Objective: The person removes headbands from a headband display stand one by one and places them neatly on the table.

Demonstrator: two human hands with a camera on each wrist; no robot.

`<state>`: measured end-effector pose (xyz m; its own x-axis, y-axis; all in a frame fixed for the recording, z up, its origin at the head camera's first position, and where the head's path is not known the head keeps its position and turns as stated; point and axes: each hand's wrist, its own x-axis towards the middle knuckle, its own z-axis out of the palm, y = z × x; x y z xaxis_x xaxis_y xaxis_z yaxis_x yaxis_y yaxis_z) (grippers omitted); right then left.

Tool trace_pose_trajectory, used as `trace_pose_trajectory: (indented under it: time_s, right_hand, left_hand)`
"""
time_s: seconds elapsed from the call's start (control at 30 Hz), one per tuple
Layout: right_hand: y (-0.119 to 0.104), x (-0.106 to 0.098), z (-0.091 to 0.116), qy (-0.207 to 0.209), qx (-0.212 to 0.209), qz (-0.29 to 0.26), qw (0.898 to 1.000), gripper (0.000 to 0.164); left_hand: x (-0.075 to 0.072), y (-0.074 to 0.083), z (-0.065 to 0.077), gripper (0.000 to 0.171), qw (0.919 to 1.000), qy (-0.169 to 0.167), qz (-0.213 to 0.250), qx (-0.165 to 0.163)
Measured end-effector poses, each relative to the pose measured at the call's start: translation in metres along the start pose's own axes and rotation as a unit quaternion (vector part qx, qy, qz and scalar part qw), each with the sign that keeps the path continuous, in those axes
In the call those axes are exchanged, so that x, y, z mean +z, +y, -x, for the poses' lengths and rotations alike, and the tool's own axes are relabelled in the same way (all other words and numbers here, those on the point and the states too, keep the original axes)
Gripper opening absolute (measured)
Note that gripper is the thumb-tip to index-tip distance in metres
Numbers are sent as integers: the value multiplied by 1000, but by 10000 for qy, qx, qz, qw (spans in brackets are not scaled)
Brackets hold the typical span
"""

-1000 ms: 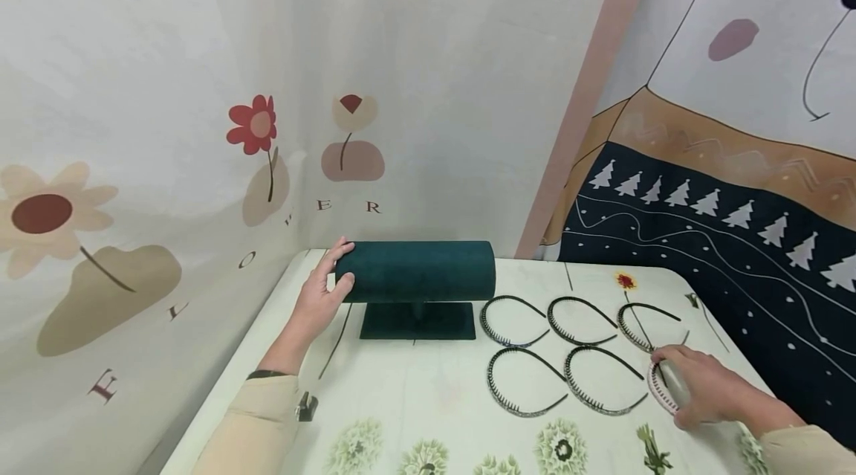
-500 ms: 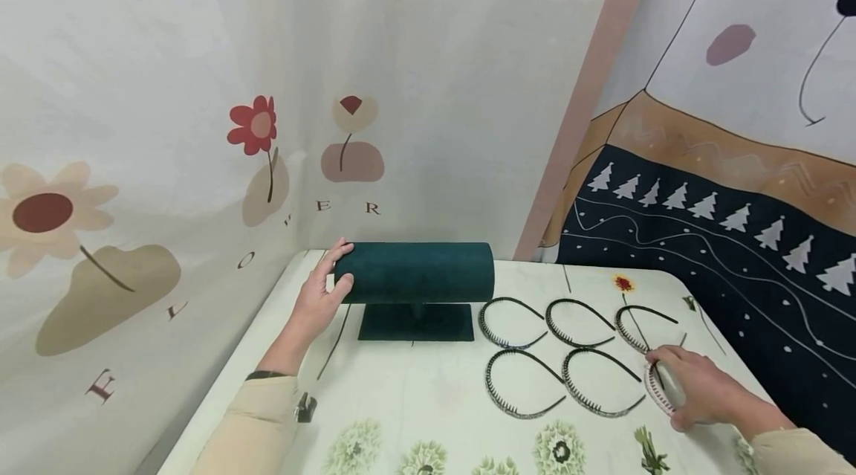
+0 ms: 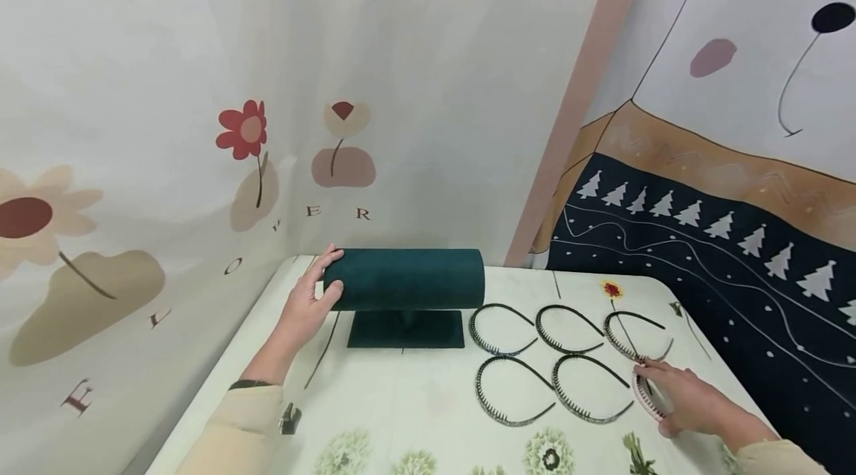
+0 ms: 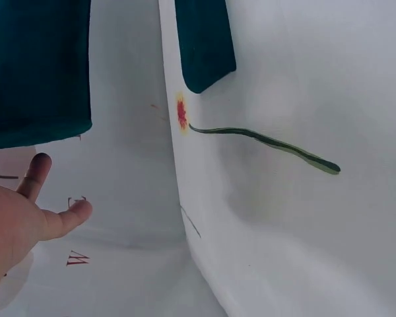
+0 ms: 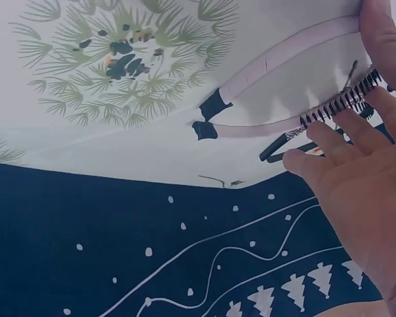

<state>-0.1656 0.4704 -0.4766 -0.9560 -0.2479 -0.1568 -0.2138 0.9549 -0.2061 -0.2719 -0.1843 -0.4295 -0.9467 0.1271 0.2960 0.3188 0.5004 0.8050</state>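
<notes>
A dark green velvet roll (image 3: 404, 279) stands on its flat base (image 3: 406, 330) toward the back of the table. My left hand (image 3: 302, 315) is at the roll's left end, thumb on the front and a finger along the top. In the left wrist view, two digits stretch out straight below the roll's end (image 4: 36, 79). My right hand (image 3: 692, 399) spans a pink headband (image 3: 646, 399) at the right of the table, gripping it between thumb and fingers. The right wrist view shows the headband's dark-tipped arms (image 5: 270, 63) and toothed side (image 5: 343, 99) under my fingers.
Several dark toothed headbands lie in two rows, such as one (image 3: 480, 386) at the near left and one (image 3: 611, 334) at the far right. A small black object (image 3: 290, 419) sits by my left sleeve. A curtain (image 3: 428, 88) hangs behind the table.
The head view has turned slightly right and up, so everything sits a little lower and further left. Both hands stay where they were, at the roll and the pink headband.
</notes>
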Motion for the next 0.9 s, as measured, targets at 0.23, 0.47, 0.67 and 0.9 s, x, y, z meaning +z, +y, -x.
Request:
trace_pose_trajectory:
  time_s: [0.23, 0.47, 0.67, 0.9]
  right_hand:
    - [-14, 9, -15, -199, 43, 9, 9998, 93]
    - [-25, 15, -18, -458, 246, 20, 9986, 93]
    - [-28, 12, -15, -539, 446, 34, 9975, 94]
    - [-26, 10, -15, -504, 438, 99, 9977, 95]
  left_hand:
    - [-13, -5, 9, 57, 9998, 12, -153, -114]
    - [-17, -10, 12, 57, 9995, -63, -220, -231]
    - [-16, -10, 11, 57, 9992, -104, -250, -293]
    - [-16, -7, 9, 57, 9990, -92, -251, -367]
